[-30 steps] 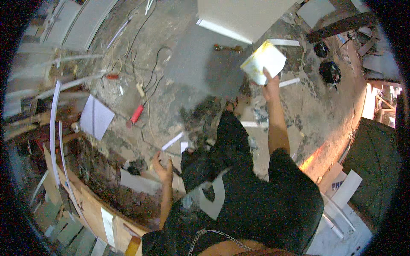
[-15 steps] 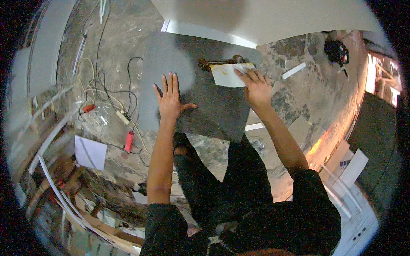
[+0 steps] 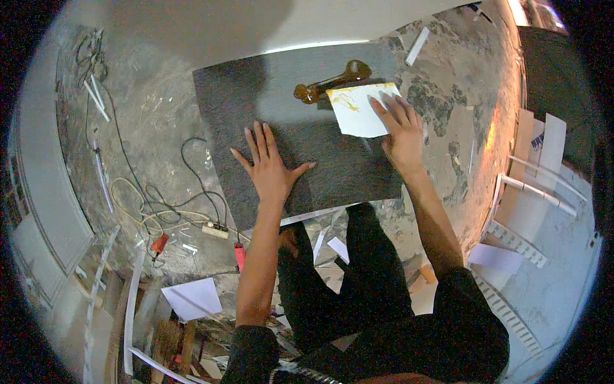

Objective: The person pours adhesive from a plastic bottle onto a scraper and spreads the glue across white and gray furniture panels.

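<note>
A dark grey sheet lies flat before my knees. Across its far part runs a thick, glossy brown streak that looks like glue, with a blob at each end. My right hand grips a stiff white piece of board, thumb and fingers pressed on its right side. Yellow-brown smears mark that board's far edge, which sits close beside the streak; whether they touch I cannot tell. My left hand rests on the sheet's near left part, palm down and fingers spread.
A pale panel borders the sheet's far edge. On the floor to the left are tangled cables, a power strip and a red-handled tool. White offcuts and a white square lie around. Boards lean at the right.
My view has turned, so the sheet and surroundings appear shifted and rotated. The white board's smeared edge now sits slightly farther right along the brown streak. My left hand stays spread on the sheet.
</note>
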{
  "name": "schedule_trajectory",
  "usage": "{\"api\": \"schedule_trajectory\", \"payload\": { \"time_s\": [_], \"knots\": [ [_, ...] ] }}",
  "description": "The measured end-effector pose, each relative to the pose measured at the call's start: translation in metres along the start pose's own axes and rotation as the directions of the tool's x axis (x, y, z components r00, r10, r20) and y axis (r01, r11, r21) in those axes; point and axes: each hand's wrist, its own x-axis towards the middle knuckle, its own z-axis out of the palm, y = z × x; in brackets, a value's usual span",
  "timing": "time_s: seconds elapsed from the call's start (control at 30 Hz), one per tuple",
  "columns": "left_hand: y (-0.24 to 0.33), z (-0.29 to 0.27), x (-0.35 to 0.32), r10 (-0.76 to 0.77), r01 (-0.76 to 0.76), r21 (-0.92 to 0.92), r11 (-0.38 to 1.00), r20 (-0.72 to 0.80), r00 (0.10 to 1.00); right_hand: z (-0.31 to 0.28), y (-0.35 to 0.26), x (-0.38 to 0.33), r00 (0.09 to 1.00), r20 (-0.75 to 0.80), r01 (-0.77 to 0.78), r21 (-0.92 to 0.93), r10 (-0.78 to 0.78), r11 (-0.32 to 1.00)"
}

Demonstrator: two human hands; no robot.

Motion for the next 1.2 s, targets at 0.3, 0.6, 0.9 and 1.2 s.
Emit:
{"api": "schedule_trajectory", "payload": {
  "time_s": [0.3,0.6,0.9,1.2],
  "knots": [
    [0.067,0.031,-0.022,0.423,-0.374,-0.349,0.859,0.073,0.903,0.012,0.012,0.011,0.999,0.032,0.011,-0.073,-0.009,0.997],
    [0.139,0.067,-0.033,0.663,-0.632,-0.204,0.748,0.278,0.695,0.042,0.034,0.011,0.974,0.225,0.026,-0.076,-0.008,0.997],
    [0.138,0.085,-0.052,0.679,-0.669,-0.135,0.731,0.241,0.693,0.056,0.038,-0.029,0.976,0.175,-0.113,-0.096,0.129,0.989],
    [0.139,0.079,-0.05,0.669,-0.659,-0.141,0.739,0.27,0.693,0.061,0.068,0.01,0.995,-0.03,-0.096,-0.17,0.092,0.981]
  ]
}}
